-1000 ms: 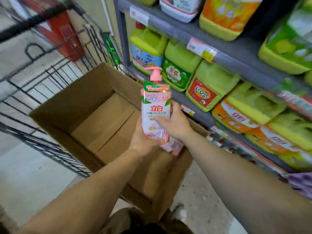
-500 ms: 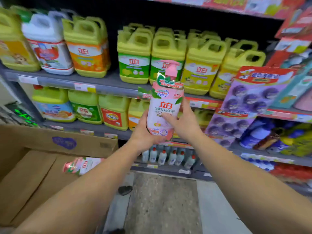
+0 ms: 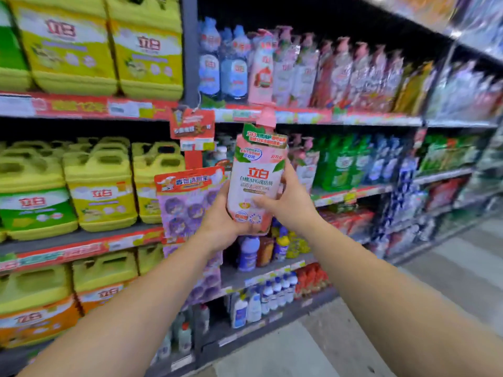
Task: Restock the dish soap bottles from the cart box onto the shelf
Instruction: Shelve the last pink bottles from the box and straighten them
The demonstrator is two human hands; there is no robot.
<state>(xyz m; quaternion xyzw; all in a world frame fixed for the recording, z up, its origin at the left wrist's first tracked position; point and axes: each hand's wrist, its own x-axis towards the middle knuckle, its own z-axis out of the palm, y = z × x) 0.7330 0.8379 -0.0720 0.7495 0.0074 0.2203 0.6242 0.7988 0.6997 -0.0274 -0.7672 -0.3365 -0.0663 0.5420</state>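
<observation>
I hold a pink pump-top dish soap bottle [image 3: 255, 180] upright in front of the shelves, at mid height. My left hand [image 3: 217, 221] cups its base and lower left side. My right hand [image 3: 288, 202] wraps the lower right side, thumb across the label. On the upper shelf [image 3: 299, 115] behind it stands a row of similar pink pump bottles [image 3: 304, 69]. The cart and its box are out of view.
Yellow and green detergent jugs [image 3: 98, 186] fill the left bay on several shelves. A hanging purple card pack [image 3: 190, 202] sits beside the bottle. Green and blue bottles [image 3: 351, 161] line the right middle shelf; small bottles stand lower. The aisle floor [image 3: 353, 336] stretches right.
The view has swung right from the cart box to the pump-bottle bay. Both hands have carried the bottle up and rightward, gripping it as before.
</observation>
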